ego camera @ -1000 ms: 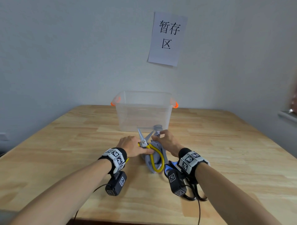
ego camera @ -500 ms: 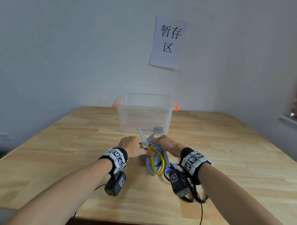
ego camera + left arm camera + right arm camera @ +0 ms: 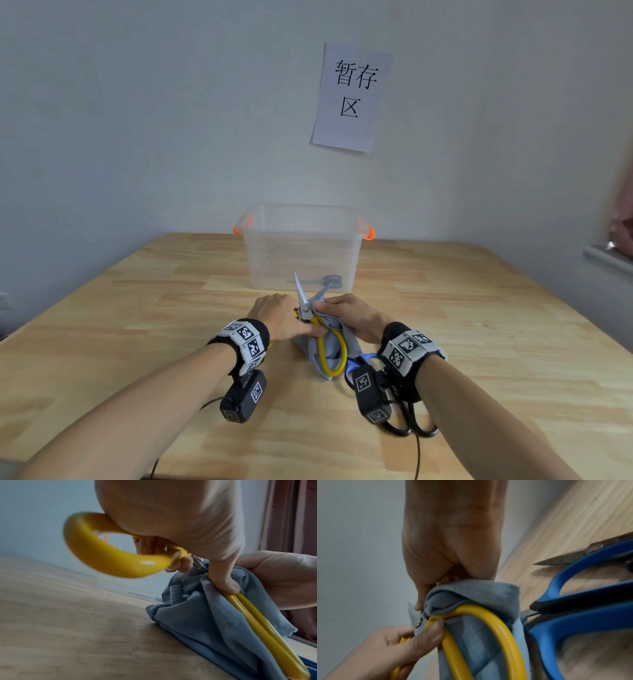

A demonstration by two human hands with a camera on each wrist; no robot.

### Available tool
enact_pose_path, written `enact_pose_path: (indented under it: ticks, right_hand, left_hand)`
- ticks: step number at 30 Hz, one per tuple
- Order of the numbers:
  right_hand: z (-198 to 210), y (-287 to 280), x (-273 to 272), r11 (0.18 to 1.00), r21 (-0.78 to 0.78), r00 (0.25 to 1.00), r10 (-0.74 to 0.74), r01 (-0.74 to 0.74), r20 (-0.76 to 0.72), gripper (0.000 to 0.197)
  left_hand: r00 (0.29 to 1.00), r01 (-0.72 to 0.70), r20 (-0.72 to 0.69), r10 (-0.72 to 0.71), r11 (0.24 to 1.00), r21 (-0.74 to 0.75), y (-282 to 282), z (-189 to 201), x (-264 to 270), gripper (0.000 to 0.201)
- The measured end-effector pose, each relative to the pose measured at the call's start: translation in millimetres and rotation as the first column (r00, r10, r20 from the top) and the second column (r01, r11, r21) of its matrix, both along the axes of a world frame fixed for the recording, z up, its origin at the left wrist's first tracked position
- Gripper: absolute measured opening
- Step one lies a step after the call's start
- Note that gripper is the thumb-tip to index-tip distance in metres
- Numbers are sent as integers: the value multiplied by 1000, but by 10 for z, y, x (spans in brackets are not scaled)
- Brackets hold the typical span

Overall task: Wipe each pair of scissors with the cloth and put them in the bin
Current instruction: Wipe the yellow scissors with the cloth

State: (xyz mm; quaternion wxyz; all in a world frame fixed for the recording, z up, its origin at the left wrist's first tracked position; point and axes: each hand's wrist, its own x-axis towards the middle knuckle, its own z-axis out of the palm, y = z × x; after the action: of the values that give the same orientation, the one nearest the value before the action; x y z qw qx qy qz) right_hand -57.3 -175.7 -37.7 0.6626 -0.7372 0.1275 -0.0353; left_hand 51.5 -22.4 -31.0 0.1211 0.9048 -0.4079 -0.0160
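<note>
Yellow-handled scissors (image 3: 308, 310) stand tilted over the table with the blades spread and pointing away. My left hand (image 3: 291, 320) grips them at the handles: fingers curl round one yellow loop (image 3: 102, 561) and the thumb presses the other (image 3: 496, 615). My right hand (image 3: 342, 317) holds the grey-blue cloth (image 3: 323, 356) and pinches it against the scissors at the pivot (image 3: 419, 622). The cloth (image 3: 479, 595) hangs behind the handle loop down to the table. The clear bin (image 3: 303, 240) with orange handles stands just beyond, with dark scissors (image 3: 329, 281) lying inside.
Blue-handled scissors (image 3: 573, 601) lie on the wooden table (image 3: 479, 342) under my right wrist. Black-handled scissors (image 3: 414, 425) lie nearer the front edge. A paper sign (image 3: 352, 99) hangs on the wall behind the bin.
My right hand with the cloth has slid back along the right blade from near its tip to the pivot. The left hand keeps its grip on the handles.
</note>
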Motion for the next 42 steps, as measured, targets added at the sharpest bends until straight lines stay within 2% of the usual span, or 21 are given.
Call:
enact_pose_path:
  ticks: [3, 7, 12, 16, 19, 23, 30, 33, 35, 38, 39, 41, 42]
  right_hand:
    - [-5, 48, 17, 999, 22, 999, -40, 39, 27, 29]
    - [-39, 106, 45, 993, 72, 994, -95, 92, 49, 37]
    - [-71, 140, 83, 969, 226, 991, -118, 102, 60, 25]
    - [-88, 160, 83, 976, 177, 988, -138, 124, 66, 24]
    - [-111, 132, 52, 985, 153, 995, -87, 78, 55, 32]
    - [-124, 96, 1, 983, 180, 998, -40, 30, 53, 32]
    - [-254, 119, 99, 983, -3, 978, -184, 185, 96, 51]
    - [-308, 129, 146, 959, -59, 955, -269, 277, 123, 35]
    - [-292, 162, 160, 946, -49, 940, -311, 320, 138, 36]
    - [-246, 169, 164, 919, -75, 916, -374, 387, 144, 49]
    - [-255, 133, 176, 912, -64, 909, -393, 404, 142, 46]
    - [-235, 82, 172, 906, 18, 891, -421, 424, 169, 45]
    - [-247, 53, 184, 905, 54, 886, -425, 423, 188, 55]
  left_hand:
    - [1000, -12, -19, 12, 999, -36, -11, -17, 9, 69]
    - [1000, -4, -14, 3, 999, -45, -29, -22, 14, 78]
    - [1000, 8, 1, -8, 999, -46, -48, -53, 21, 68]
    - [1000, 15, 5, -15, 999, -36, -54, -44, 9, 65]
    - [999, 31, -7, -31, 999, -18, -61, -27, 2, 65]
    - [997, 52, -53, -52, 999, -9, -51, -14, 6, 63]
    - [998, 67, -9, -67, 997, -26, -71, -81, 26, 66]
    - [996, 82, 37, -81, 997, -13, -67, -71, 25, 66]
    - [997, 67, 47, -66, 998, -16, -65, -70, 14, 66]
    - [997, 53, 49, -52, 998, -19, -50, -70, -25, 64]
    - [998, 53, 45, -52, 998, -15, -42, -65, -40, 62]
    - [997, 64, 31, -64, 998, 6, -27, -53, -82, 62]
    - [997, 70, 22, -70, 997, 19, -20, -47, -104, 63]
